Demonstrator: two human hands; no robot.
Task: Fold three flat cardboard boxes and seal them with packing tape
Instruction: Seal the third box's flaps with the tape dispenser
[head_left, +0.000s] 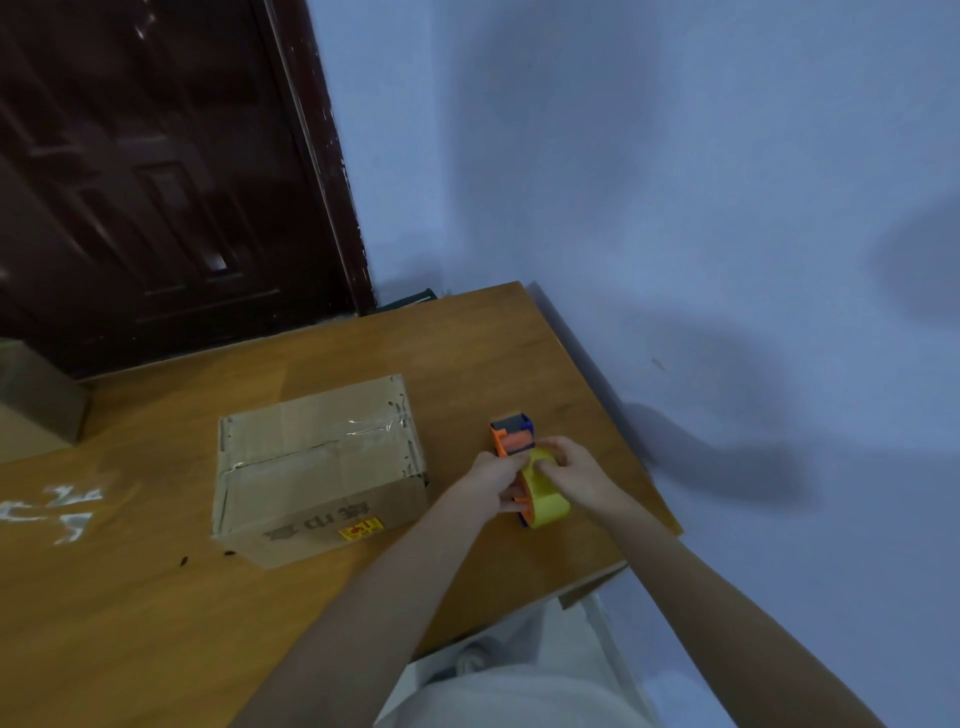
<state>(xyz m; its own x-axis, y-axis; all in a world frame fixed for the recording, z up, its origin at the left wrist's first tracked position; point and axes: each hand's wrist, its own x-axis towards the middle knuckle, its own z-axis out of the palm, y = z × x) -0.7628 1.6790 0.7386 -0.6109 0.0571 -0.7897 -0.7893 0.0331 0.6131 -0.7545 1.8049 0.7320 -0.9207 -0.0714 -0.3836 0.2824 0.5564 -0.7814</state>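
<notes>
Count: one folded box (317, 467) at frame centre on the table (130, 597), flaps down, clear tape glinting along its top seam; a yellow label and dark print, unreadable, on its near side. One tape dispenser (522, 467), orange and blue with a yellow roll, lies on the table just right of the box, near the table's right edge. Two hands, both on the dispenser: left hand (496, 475) grips its left side, fingers curled around the frame; right hand (569, 467) holds the roll from the right, thumb pressed on the yellow tape. Fingertips on the far side of the dispenser are hidden. A second cardboard shape (36, 400) sits at the left edge, cut off by the frame; cannot tell whether it is a box or flat. White marks (52, 512) on the tabletop, lower left, illegible. Dark door (156, 182) fills the upper left, blurred; pale wall (675, 182) at right.
</notes>
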